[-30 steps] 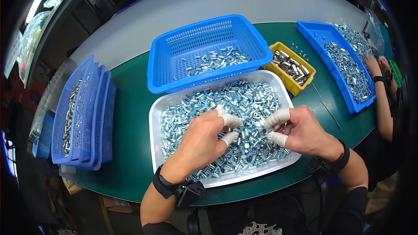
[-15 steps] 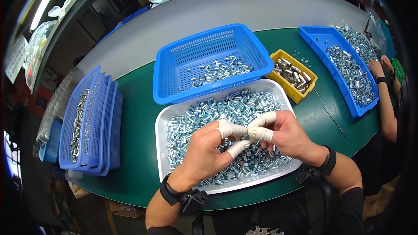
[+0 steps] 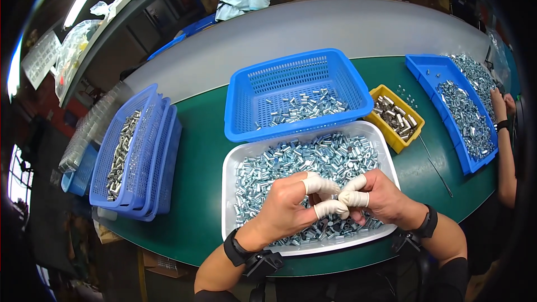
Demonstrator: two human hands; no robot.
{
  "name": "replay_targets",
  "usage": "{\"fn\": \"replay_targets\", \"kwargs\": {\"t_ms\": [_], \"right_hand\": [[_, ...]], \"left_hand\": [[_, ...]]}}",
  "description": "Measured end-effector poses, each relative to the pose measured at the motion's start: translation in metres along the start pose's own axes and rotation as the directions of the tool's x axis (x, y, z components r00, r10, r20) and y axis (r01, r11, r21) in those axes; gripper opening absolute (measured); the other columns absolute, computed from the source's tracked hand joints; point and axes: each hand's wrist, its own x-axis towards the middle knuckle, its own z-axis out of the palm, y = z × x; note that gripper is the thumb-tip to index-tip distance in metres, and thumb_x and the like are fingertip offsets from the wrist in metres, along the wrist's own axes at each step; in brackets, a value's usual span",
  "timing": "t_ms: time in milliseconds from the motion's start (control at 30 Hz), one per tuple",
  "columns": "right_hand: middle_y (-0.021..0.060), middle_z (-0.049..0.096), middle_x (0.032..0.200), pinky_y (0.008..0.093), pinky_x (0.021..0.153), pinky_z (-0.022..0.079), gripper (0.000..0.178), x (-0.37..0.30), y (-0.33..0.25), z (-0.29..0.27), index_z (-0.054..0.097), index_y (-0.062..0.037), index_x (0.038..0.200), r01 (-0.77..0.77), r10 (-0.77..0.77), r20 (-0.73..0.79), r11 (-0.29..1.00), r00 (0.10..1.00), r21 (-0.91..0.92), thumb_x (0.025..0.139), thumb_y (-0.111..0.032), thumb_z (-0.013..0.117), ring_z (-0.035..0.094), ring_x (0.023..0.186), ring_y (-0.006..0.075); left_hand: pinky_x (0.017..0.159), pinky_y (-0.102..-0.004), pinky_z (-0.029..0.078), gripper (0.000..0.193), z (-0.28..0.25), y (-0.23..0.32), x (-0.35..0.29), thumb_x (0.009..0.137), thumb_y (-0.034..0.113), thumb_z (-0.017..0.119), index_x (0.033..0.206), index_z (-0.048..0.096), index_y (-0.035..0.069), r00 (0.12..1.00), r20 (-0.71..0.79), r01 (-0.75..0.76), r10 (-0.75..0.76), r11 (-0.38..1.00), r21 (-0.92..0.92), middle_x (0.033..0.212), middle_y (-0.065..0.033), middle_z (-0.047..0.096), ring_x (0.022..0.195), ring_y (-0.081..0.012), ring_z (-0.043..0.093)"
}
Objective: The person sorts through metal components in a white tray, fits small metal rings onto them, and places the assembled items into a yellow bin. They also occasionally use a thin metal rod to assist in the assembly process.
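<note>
My left hand [image 3: 293, 204] and my right hand [image 3: 386, 198] meet fingertip to fingertip, both closed in a pinch. White finger covers wrap the thumbs and forefingers. Whatever sits between the tips is hidden by them. Below is a white tray [image 3: 226, 212] heaped with small silvery metal sleeves [image 3: 260, 176], short and cylindrical. Just beyond stands a blue perforated basket [image 3: 302, 128] with a loose layer of similar sleeves on its bottom.
Right of the basket is a yellow bin [image 3: 386, 135] of metal cylinders, with a thin rod [image 3: 440, 177] nearby. A blue tray [image 3: 417, 81] of small parts lies far right, beside a co-worker's hands [image 3: 499, 106]. Stacked blue baskets [image 3: 162, 162] stand left. A grey partition [image 3: 279, 31] borders the far side.
The view has shifted, so the table sits lower and farther right in it, and people beyond the partition show more. My fingertips stay together, with the left fingers slightly rearranged.
</note>
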Motion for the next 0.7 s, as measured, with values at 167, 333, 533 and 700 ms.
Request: {"fn": "replay_targets", "kwargs": {"t_ms": [167,333,533,700], "right_hand": [[0.0062,0.067,0.073,0.0233,0.048,0.049,0.017,0.000,-0.001,-0.005,0.072,0.0017,0.096,-0.058,0.038,0.126,0.986,0.991,0.158,0.094,-0.014,0.067,0.060,0.055,0.0089],[0.0063,0.067,0.073,0.0224,0.047,0.047,0.015,-0.002,-0.003,-0.004,0.072,0.0017,0.095,-0.122,0.084,0.197,0.974,0.977,0.189,0.093,-0.012,0.067,0.058,0.054,0.0087],[0.0045,0.066,0.071,0.0206,0.045,0.040,0.015,0.000,0.000,-0.002,0.073,0.0007,0.092,-0.056,0.056,-0.002,0.994,0.998,0.091,0.092,-0.014,0.068,0.053,0.052,0.0062],[0.0024,0.064,0.068,0.0199,0.045,0.037,0.016,-0.002,0.006,0.002,0.074,-0.0003,0.091,-0.007,0.012,-0.079,0.998,0.997,0.059,0.092,-0.016,0.070,0.051,0.052,0.0041]], "left_hand": [[0.057,-0.0298,0.049,0.026,-0.002,0.001,-0.001,0.072,0.019,0.086,0.080,0.067,0.004,0.994,0.044,0.103,-0.102,0.994,-0.018,0.073,-0.0047,0.065,0.064,-0.0173,0.062],[0.056,-0.0300,0.049,0.028,-0.001,-0.001,-0.001,0.071,0.022,0.088,0.079,0.066,0.005,0.997,0.081,-0.010,0.010,1.000,-0.002,0.072,-0.0044,0.063,0.062,-0.0176,0.061],[0.055,-0.0279,0.049,0.029,0.004,0.008,0.003,0.068,0.019,0.089,0.083,0.069,0.005,0.997,0.048,0.060,-0.065,0.994,0.096,0.075,-0.0054,0.066,0.066,-0.0170,0.063],[0.058,-0.0279,0.051,0.030,0.005,0.001,0.001,0.067,0.013,0.089,0.089,0.070,0.004,0.999,0.040,-0.041,0.035,0.988,0.150,0.080,-0.0061,0.067,0.069,-0.0171,0.064]]}}
